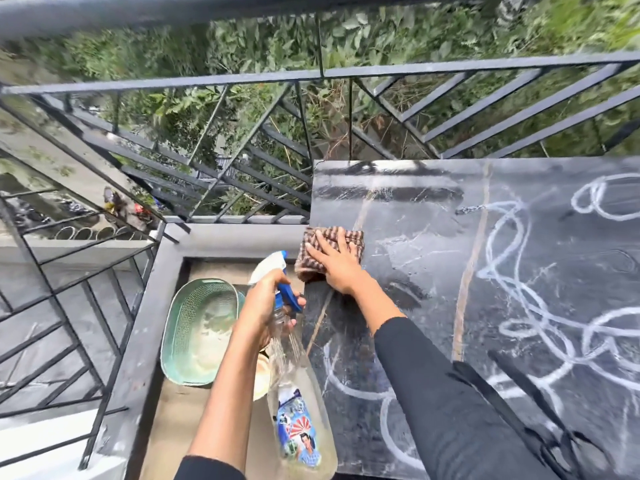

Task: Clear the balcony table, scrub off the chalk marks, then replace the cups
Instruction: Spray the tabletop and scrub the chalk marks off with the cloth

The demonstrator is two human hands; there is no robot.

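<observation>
The dark balcony table fills the right half of the view, wet near its left edge. White chalk marks loop across its right and lower parts. My right hand presses flat on a folded brown striped cloth at the table's left edge. My left hand grips the neck of a clear spray bottle with a blue trigger, held just left of the table. No cups show on the table.
A green plastic basket lies on the balcony floor left of the table, with a pale object partly hidden behind my left arm. The black metal railing runs along the far side and the left, with greenery beyond.
</observation>
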